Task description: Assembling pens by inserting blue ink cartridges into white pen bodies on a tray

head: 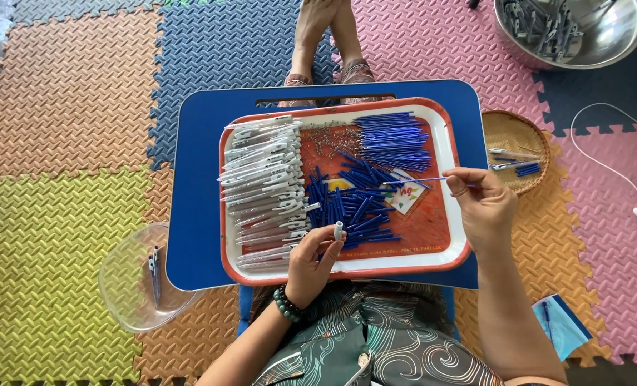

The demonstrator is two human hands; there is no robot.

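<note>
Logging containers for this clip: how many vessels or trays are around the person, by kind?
Red-rimmed tray on the blue lap table: 1
Metal bowl: 1
Woven basket: 1
Clear plastic bowl: 1
Total: 4
The left hand holds a white pen barrel; the right hand holds a blue refill.

Bright, even daylight; sharp, soft shadows.
</note>
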